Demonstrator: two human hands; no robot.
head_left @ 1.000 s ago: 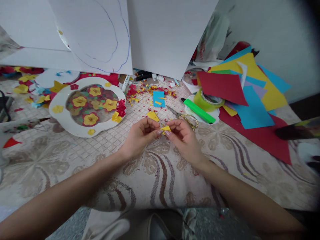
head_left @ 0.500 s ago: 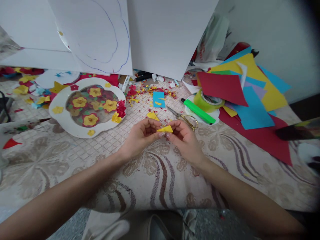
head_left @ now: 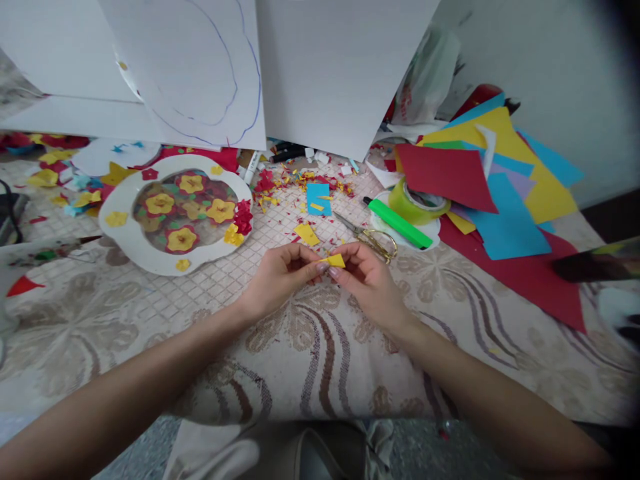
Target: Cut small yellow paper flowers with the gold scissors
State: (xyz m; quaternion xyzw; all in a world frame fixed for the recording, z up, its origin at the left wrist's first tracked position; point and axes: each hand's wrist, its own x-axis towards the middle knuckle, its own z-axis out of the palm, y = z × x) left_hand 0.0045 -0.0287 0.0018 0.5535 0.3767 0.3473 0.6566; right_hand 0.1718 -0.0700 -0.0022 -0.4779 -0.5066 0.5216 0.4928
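Between my fingertips is a small folded piece of yellow paper (head_left: 337, 261). My left hand (head_left: 286, 275) pinches its left end, and my right hand (head_left: 369, 280) grips it from the right, thumb in front. My fingers cover part of the paper. Just beyond them another yellow paper piece (head_left: 307, 234) lies on the patterned tablecloth (head_left: 280, 373). Gold-handled scissors (head_left: 367, 237) rest behind my right hand, blades pointing away to the left. Farther back is a blue paper rectangle (head_left: 319, 199) with thin yellow strips on it.
Left stands a white scalloped frame (head_left: 117, 243) with yellow and red paper flowers. On the right are a green marker (head_left: 400, 223), a tape roll (head_left: 417, 205) and coloured paper sheets (head_left: 515, 213). White boards (head_left: 330, 73) rise at the back, with paper scraps (head_left: 300, 180) before them.
The folded yellow paper has turned slightly between my fingers and its outline looks shorter and squarer. Both hands stay in nearly the same place.
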